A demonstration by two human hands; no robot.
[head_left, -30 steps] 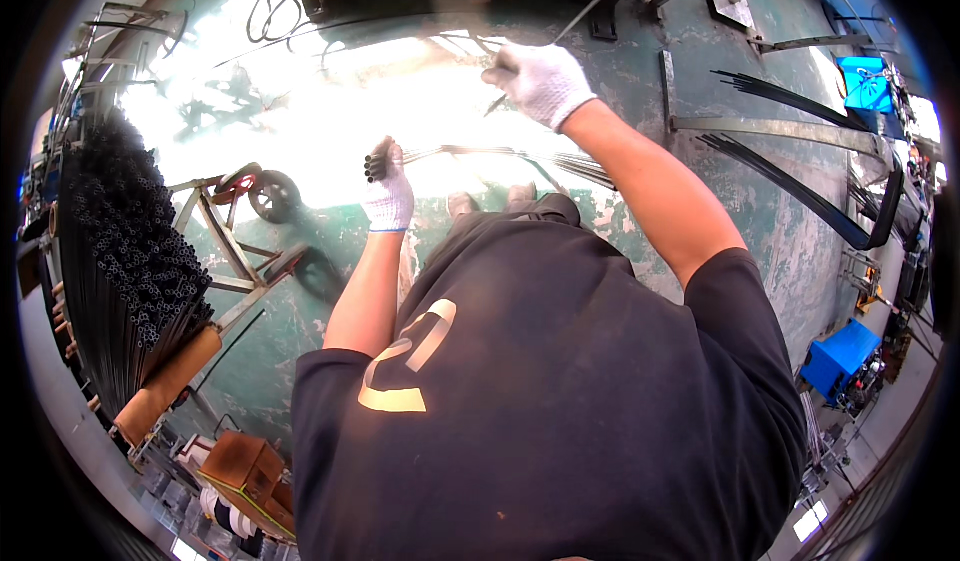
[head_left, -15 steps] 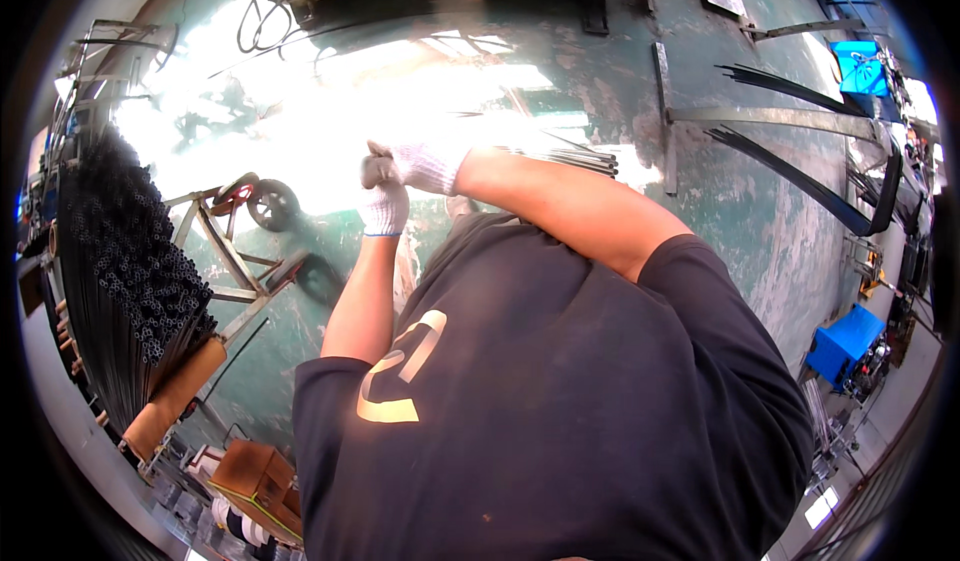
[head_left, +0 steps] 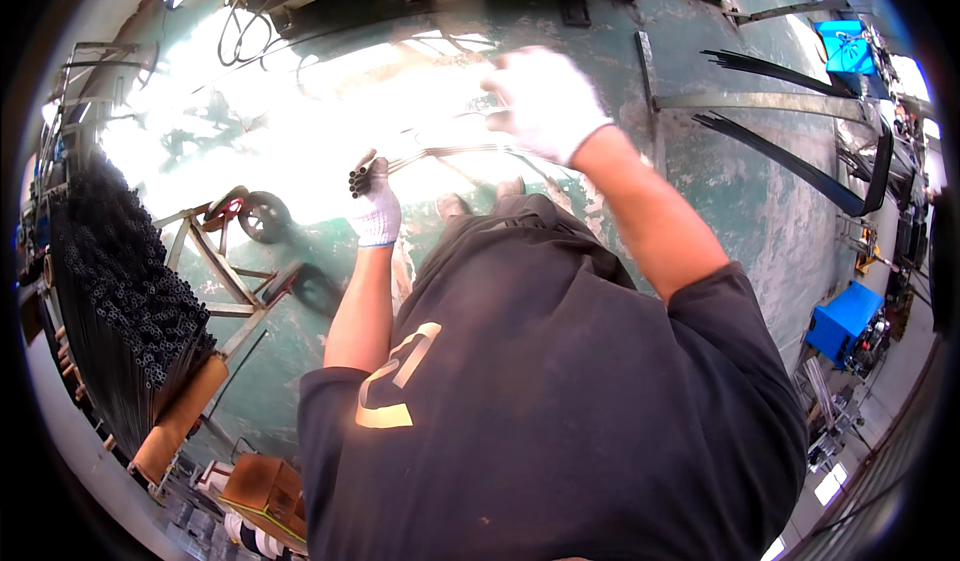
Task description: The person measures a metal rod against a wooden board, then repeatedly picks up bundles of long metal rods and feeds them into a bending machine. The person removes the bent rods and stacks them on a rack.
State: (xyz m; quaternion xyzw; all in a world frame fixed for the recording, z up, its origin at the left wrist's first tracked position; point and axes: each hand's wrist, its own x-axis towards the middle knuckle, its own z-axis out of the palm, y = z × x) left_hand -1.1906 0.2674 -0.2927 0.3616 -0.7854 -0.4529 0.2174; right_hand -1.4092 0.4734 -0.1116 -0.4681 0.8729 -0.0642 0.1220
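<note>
My left hand (head_left: 374, 206), in a white knit glove with dark fingertips, is closed around a small bundle of thin dark metal tubes (head_left: 440, 151). Their round open ends stick out on the left of the fist, and the tubes run off to the right through strong glare. My right hand (head_left: 550, 101), gloved the same way, hangs apart from the left, above the tubes on the far side. Motion blurs it, but thumb and fingers look spread, with nothing visible between them. Glare hides part of the tubes.
A large stack of black tubes (head_left: 130, 271) lies on a rack at the left, beside a wheeled metal frame (head_left: 225, 261). Black bars (head_left: 780, 156) rest on a metal stand (head_left: 760, 104) at the right. Blue boxes (head_left: 845, 321) stand at the far right; a brown box (head_left: 262, 491) is lower left.
My right hand has moved away from the left hand, to the right and up, and its fingers have spread. The tube ends in my left hand now show.
</note>
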